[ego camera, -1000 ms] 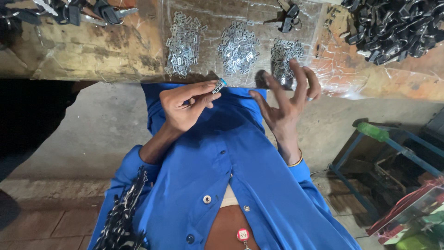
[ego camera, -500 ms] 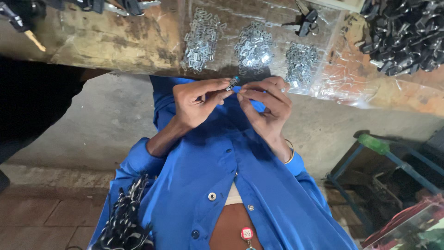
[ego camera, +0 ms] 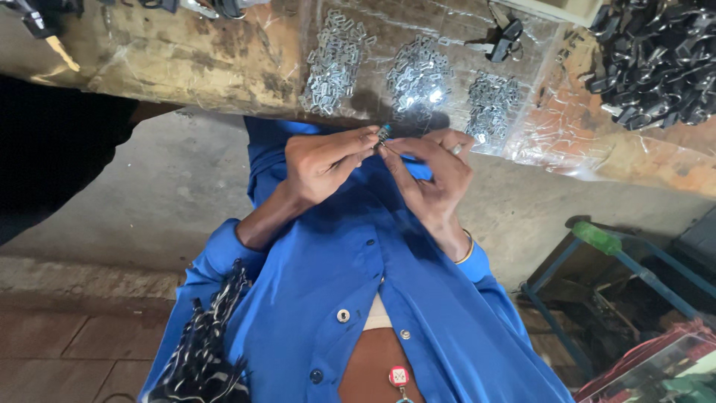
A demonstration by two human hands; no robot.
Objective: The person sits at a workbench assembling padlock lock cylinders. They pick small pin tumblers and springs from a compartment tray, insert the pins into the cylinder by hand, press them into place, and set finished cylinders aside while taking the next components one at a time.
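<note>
My left hand [ego camera: 324, 160] pinches a small dark metal part [ego camera: 383, 134] between thumb and fingertips, just below the edge of the worn workbench [ego camera: 186, 52]. Fingertip to fingertip with it, my right hand [ego camera: 432, 175] has its fingers closed on the same small part; a ring shows on one finger and a bangle on the wrist. Both hands are held over my blue shirt [ego camera: 358, 283]. Directly above the hands, three heaps of small silver metal pieces [ego camera: 418, 78] lie on clear plastic sheeting on the bench.
A pile of black metal parts [ego camera: 656, 60] fills the bench's right end, with a small black tool [ego camera: 503, 41] near the heaps. A blue metal frame with a green handle [ego camera: 597, 239] stands at right. A black-and-white striped bundle [ego camera: 201, 351] hangs at my left side.
My right hand came down from the silver heaps, open a second ago, and closed against the left hand's fingertips on the small part. Both hands now work close together.
</note>
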